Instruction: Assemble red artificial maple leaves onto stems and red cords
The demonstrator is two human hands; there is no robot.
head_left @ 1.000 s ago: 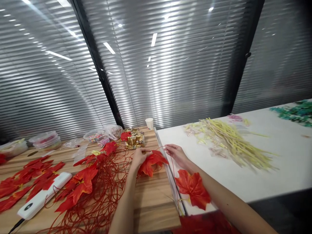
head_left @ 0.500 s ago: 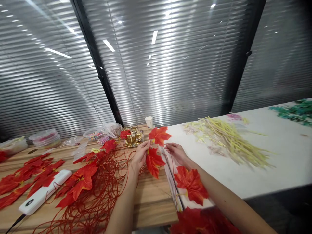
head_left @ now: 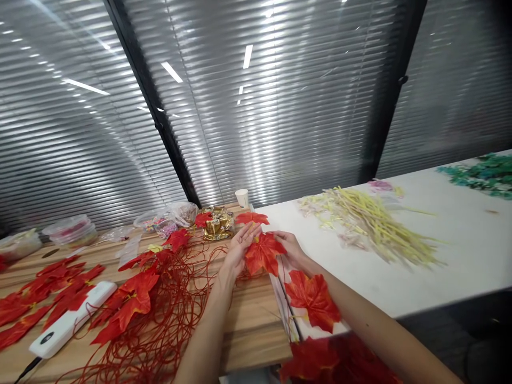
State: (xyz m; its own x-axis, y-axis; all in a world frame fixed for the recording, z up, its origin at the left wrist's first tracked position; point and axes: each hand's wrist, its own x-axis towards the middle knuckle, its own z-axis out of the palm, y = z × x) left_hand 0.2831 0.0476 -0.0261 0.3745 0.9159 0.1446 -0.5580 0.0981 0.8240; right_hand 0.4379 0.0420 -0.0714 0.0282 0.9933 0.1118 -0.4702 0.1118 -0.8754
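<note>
A red artificial maple leaf [head_left: 264, 254] hangs between my two hands, its front facing me. My left hand [head_left: 239, 246] is at its left side, palm turned up and fingers stretched out, touching the leaf's edge. On the right, my right hand [head_left: 291, 248] has its fingers closed at the leaf's upper right edge; the leaf partly hides the fingertips. Another red leaf [head_left: 252, 218] shows just beyond my left fingers. Below my right hand, a larger orange-red leaf [head_left: 312, 300] hangs beside my forearm on the red cord, with more red leaves [head_left: 312, 360] lower down.
A tangle of red cord [head_left: 172, 304] with leaves covers the wooden table's left part, beside a white corded device [head_left: 74, 320]. Behind are a gold foil packet [head_left: 218, 224], a paper cup [head_left: 242, 198] and plastic tubs [head_left: 72, 230]. Yellow strips [head_left: 376, 226] lie on the white table.
The leaf below my hands has been raised and turned to face me. My left fingers have opened from a pinch, and the far leaf has tipped back.
</note>
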